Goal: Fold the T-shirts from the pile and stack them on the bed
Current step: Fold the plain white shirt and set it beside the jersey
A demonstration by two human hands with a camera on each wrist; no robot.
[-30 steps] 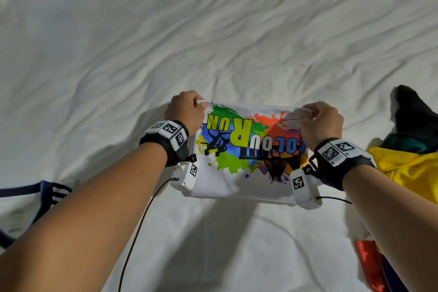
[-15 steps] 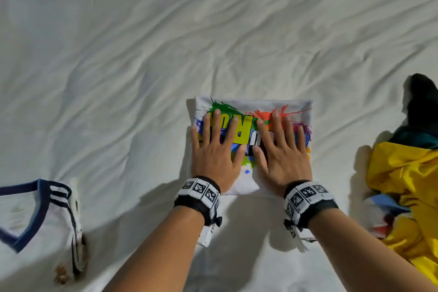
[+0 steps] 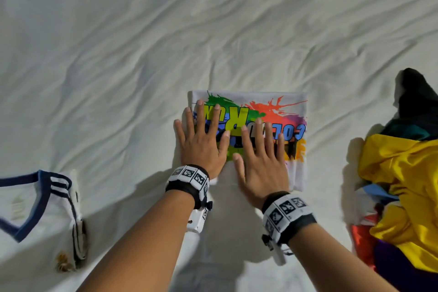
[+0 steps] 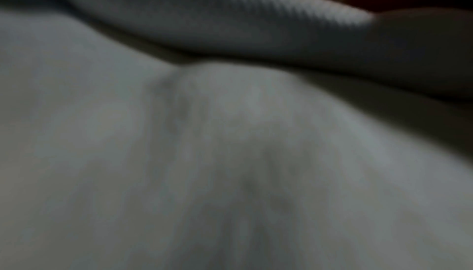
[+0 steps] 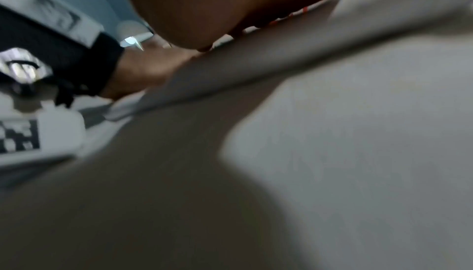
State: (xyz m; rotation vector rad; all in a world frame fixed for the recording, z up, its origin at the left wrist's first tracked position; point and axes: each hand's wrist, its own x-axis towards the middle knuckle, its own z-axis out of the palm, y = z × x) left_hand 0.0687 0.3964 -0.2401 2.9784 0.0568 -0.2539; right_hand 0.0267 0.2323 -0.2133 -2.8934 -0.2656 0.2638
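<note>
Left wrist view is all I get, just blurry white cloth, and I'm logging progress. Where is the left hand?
Observer: The left hand lies flat, fingers straight, on the left part of a folded white T-shirt with a paint-splash print.
Operator: And the other hand?
Observer: The right hand presses flat beside it on the same shirt.
Operator: Anything left to fold?
Observer: A crumpled pile with a yellow garment lies right of the shirt on the bed sheet.
Operator: Any stack yet?
Observer: A white jersey with navy trim lies to the left.
</note>
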